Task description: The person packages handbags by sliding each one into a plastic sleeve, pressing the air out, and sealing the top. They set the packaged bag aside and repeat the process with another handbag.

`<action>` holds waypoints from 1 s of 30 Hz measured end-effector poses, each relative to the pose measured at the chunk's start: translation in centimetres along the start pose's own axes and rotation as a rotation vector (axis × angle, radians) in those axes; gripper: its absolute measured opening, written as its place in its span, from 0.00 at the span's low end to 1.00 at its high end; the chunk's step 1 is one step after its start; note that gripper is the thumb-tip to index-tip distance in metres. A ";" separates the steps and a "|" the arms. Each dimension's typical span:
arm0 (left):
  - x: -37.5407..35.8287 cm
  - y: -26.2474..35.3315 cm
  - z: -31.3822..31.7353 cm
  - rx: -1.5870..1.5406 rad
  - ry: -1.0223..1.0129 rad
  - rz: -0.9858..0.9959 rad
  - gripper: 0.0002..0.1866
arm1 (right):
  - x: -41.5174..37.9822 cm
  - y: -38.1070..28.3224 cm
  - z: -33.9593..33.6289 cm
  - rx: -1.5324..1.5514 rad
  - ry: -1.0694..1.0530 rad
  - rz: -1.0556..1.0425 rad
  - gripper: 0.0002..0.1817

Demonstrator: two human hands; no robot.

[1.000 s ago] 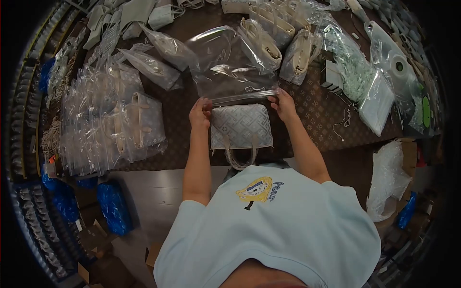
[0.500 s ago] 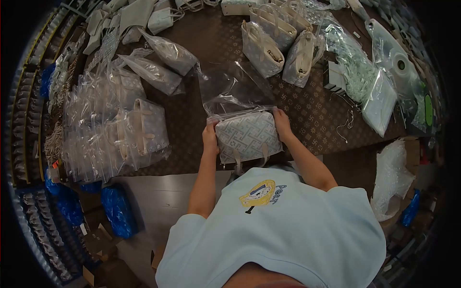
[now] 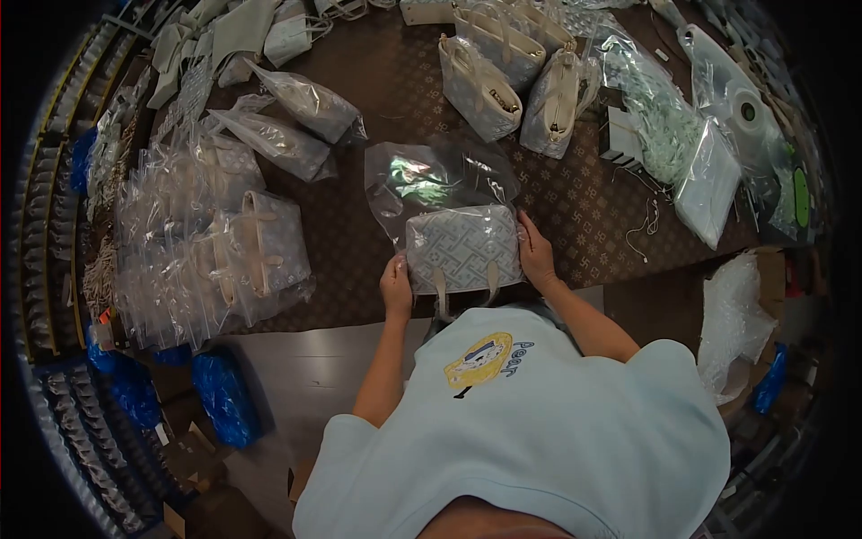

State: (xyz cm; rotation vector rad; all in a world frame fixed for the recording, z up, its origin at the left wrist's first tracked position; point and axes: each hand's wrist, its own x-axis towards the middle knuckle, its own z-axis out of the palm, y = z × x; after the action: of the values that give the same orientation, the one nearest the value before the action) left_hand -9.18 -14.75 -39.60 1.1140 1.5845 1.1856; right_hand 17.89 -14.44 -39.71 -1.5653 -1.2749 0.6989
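A light grey-and-white patterned handbag (image 3: pixel 463 250) lies at the table's near edge, its pale handles (image 3: pixel 440 289) pointing toward me. My left hand (image 3: pixel 395 286) is closed on its left side, with the thumb on top. On the opposite side my right hand (image 3: pixel 536 251) grips the handbag, fingers along its upper right corner. A clear plastic bag (image 3: pixel 382 180) spreads out flat beyond the handbag and overlaps its far edge, with bright glare on the film.
On the left stand several plastic-wrapped handbags (image 3: pixel 278 242) in a row, with two wrapped ones (image 3: pixel 310 103) behind. Unwrapped handbags (image 3: pixel 480 90) stand at the back right. Further right are a stack of clear plastic sleeves (image 3: pixel 709 193) and greenish packing material (image 3: pixel 664 135). Blue bundles (image 3: pixel 223 395) sit below left.
The plastic bag has come nearer and now lies further over the handbag's far edge. My left hand has slid down the handbag's side toward me; my right hand has shifted slightly down.
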 end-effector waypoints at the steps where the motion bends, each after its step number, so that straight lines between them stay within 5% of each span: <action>1: 0.3 0.8 0.0 0.000 0.005 -0.003 0.16 | 0.5 -1.1 0.0 0.000 -0.006 0.000 0.20; 3: 1.7 3.0 0.1 0.050 -0.050 -0.184 0.17 | 3.3 -3.7 -0.3 -0.143 -0.070 0.144 0.17; 5: 3.7 6.8 -1.6 0.050 -0.211 -0.294 0.17 | 8.5 -5.6 -2.4 -0.362 -0.343 0.063 0.17; 7: 4.0 13.2 -3.0 0.108 -0.339 -0.322 0.16 | 12.1 -12.6 -5.8 -0.140 -0.588 0.444 0.18; 12: 1.5 23.0 -4.3 0.221 -0.174 -0.100 0.16 | 12.8 -20.2 -10.1 -0.409 -0.414 -0.097 0.18; 18: 0.0 24.0 -5.4 0.268 -0.088 -0.073 0.17 | 11.3 -22.0 -11.2 -0.524 -0.424 -0.102 0.17; 24: 0.8 24.3 -5.6 0.698 -0.063 0.086 0.16 | 10.7 -24.1 -13.0 -0.551 -0.350 -0.296 0.10; 25: 0.3 25.5 -5.6 0.796 -0.023 0.185 0.16 | 10.7 -24.3 -13.0 -0.552 -0.346 -0.292 0.10; 27: 0.1 26.7 -5.5 0.894 0.009 0.295 0.16 | 10.8 -24.5 -12.9 -0.422 -0.528 -0.806 0.19; 29: 0.3 27.1 -5.8 0.982 -0.316 0.867 0.21 | 11.2 -23.2 -11.9 -0.546 -0.619 -0.787 0.22; 30: 0.5 26.8 -5.5 0.983 -0.314 0.873 0.21 | 11.6 -22.4 -11.4 -0.675 -0.717 -0.773 0.25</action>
State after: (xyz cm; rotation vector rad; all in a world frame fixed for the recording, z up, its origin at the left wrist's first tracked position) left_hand -10.15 -11.28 -12.45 2.6657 1.4454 0.5788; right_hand 22.32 -7.36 -13.31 -1.1337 -2.6610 0.3175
